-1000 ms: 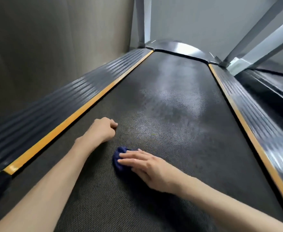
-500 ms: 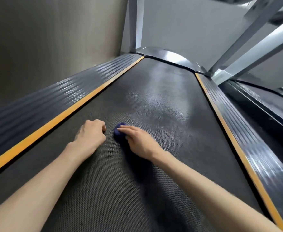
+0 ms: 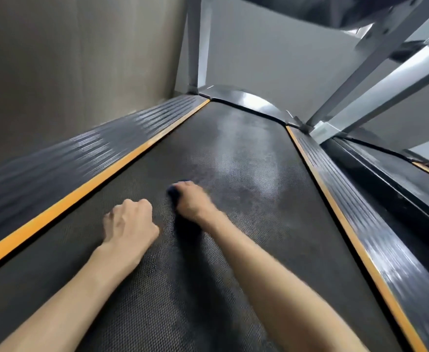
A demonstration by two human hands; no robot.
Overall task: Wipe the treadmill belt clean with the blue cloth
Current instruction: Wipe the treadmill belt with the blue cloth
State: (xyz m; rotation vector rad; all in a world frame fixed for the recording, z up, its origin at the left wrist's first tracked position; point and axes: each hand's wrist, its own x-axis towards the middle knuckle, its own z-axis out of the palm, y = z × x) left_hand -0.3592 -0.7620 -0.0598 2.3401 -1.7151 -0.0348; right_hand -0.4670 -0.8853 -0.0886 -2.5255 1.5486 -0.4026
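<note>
The dark textured treadmill belt point(image 3: 246, 224) runs away from me between two orange-edged side rails. A small dark blue cloth point(image 3: 174, 192) lies on the belt near its middle, mostly hidden under my right hand point(image 3: 193, 201), which presses down on it with its fingers laid over it; the hand is motion-blurred. Just to the left and nearer to me, my left hand point(image 3: 132, 224) rests on the belt as a fist with nothing in it. Both bare forearms reach in from the bottom edge.
Ribbed black side rails with orange strips run along the left point(image 3: 86, 158) and right point(image 3: 355, 212) of the belt. A glossy motor cover point(image 3: 249, 100) closes the far end. Grey uprights point(image 3: 360, 80) rise at the right, a wall point(image 3: 56, 59) stands close on the left.
My right hand has slid the blue cloth forward along the belt, away from me and slightly right. My left fist has stayed on the belt, and my view has shifted forward and up.
</note>
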